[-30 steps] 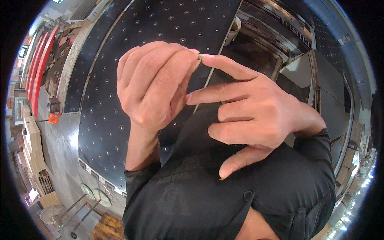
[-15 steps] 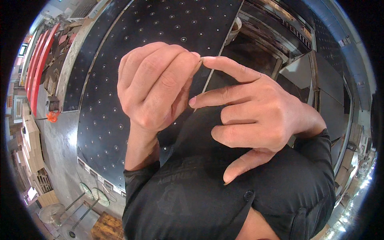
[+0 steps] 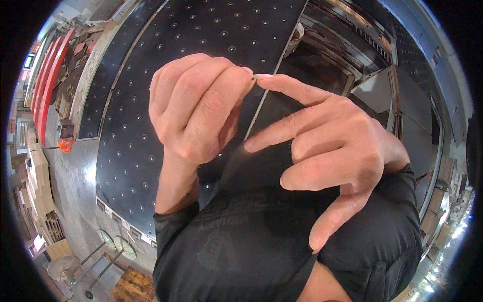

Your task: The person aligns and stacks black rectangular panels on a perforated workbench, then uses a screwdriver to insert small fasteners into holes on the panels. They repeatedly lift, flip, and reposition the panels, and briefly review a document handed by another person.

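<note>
My left hand (image 3: 193, 108) is raised in front of my chest, its fingers curled and closed into a pinch. What sits between its fingertips, if anything, is too small to make out. Opposite it, my right hand (image 3: 342, 136) is spread with nothing visible in it, the back of the hand up. Its outermost finger stretches left and meets the pinched tips of my left hand. Another finger points left below that, blurred at its end. Two fingers are bent, and the thumb hangs down over the front of my black shirt (image 3: 241, 251).
Beyond my hands stands a large dark panel (image 3: 201, 35) dotted with studs. A bucket (image 3: 295, 38) and grey boards (image 3: 375, 93) are on the right. Red beams (image 3: 50, 83), stacked wood (image 3: 40, 176) and a fan (image 3: 65, 269) stand at left.
My right hand has opened wider: its thumb has swung down and right, and the middle fingers have shifted down and right. The left hand has barely moved.
</note>
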A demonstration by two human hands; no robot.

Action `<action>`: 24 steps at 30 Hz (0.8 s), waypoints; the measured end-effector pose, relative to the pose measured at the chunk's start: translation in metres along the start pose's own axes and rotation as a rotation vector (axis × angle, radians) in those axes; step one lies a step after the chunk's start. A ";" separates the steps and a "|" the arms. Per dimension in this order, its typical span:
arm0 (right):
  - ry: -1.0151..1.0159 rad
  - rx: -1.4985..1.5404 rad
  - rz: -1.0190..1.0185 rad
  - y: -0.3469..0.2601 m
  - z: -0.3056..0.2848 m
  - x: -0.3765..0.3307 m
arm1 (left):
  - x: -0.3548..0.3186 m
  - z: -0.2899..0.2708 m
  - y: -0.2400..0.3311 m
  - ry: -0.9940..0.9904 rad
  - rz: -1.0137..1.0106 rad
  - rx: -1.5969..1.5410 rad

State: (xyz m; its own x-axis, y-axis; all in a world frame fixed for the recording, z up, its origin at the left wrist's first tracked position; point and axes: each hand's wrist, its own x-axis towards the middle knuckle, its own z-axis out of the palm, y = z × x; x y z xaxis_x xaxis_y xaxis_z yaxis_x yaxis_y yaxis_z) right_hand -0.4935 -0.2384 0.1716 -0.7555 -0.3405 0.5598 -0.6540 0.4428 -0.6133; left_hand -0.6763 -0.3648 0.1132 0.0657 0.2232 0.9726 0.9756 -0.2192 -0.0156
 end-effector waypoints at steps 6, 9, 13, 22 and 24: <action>-0.003 0.047 0.012 -0.001 0.001 0.000 | 0.001 -0.002 0.000 -0.014 -0.003 -0.007; -0.007 0.035 0.011 0.000 0.001 0.000 | 0.001 -0.004 0.001 -0.030 -0.022 -0.027; -0.021 -0.041 0.011 0.001 0.001 -0.001 | 0.001 -0.005 0.002 -0.043 -0.046 -0.059; -0.011 -0.141 -0.020 0.006 0.006 -0.003 | 0.001 -0.004 0.003 -0.068 -0.099 -0.102; -0.018 -0.175 -0.027 0.006 0.007 -0.003 | 0.001 -0.004 0.004 -0.072 -0.111 -0.112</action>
State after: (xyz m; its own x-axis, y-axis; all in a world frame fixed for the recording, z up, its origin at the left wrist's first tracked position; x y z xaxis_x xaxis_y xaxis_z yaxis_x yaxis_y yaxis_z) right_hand -0.4955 -0.2401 0.1624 -0.7392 -0.3683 0.5639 -0.6586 0.5706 -0.4906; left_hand -0.6731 -0.3693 0.1152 -0.0222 0.3180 0.9478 0.9485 -0.2930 0.1205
